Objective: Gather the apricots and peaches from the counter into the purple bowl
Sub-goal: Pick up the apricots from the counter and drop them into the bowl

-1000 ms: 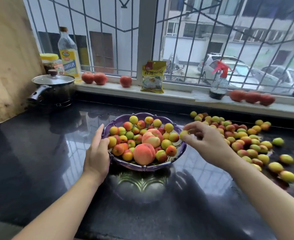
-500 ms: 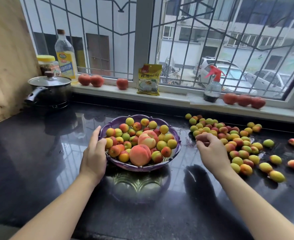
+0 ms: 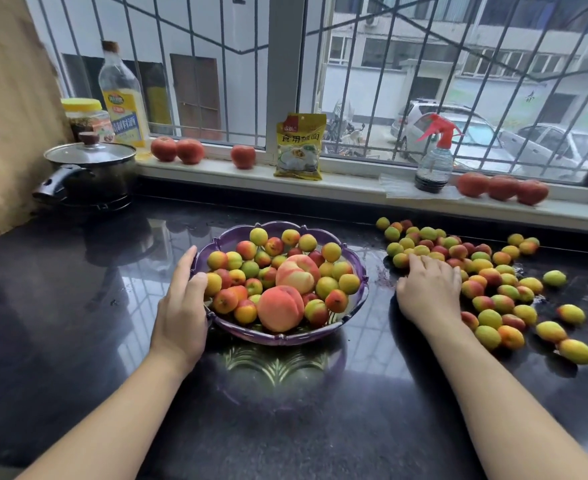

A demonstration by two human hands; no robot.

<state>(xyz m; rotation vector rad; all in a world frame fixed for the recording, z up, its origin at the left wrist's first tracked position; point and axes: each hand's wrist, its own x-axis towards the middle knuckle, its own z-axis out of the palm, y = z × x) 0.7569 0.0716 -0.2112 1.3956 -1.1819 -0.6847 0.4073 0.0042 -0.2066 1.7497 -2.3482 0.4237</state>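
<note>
A: What lies nearest?

B: A glossy black stone bench [image 3: 285, 427], mirroring the window bars. On it sits the scalloped, translucent purple bowl [image 3: 361, 271], heaped with small round yellow-and-red apricots [image 3: 326, 287] and two bigger, fuzzy pink peaches [image 3: 280, 307].

A: And the hands?

B: The left hand [image 3: 181, 306] lies flat against the bowl's left rim, fingers [image 3: 185, 263] straight and together, the thumb touching an apricot at the edge. The right hand [image 3: 427, 292] rests palm down on the near-left edge of the loose pile of apricots [image 3: 493, 282] spread on the bench right of the bowl. Its fingers are bent down over the fruit; I cannot tell whether they grip one.

A: Farther back?

B: Left, a dark metal pot with a glass lid [image 3: 89, 168], beside a pale wooden board [image 3: 5, 116]. On the white windowsill [image 3: 354, 188]: a yellow-lidded jar [image 3: 86, 117], a clear plastic bottle with a yellow label [image 3: 122, 98], smooth red tomatoes [image 3: 190, 151], a yellow packet [image 3: 299, 147], and a clear spray bottle with a red trigger [image 3: 434, 157].
</note>
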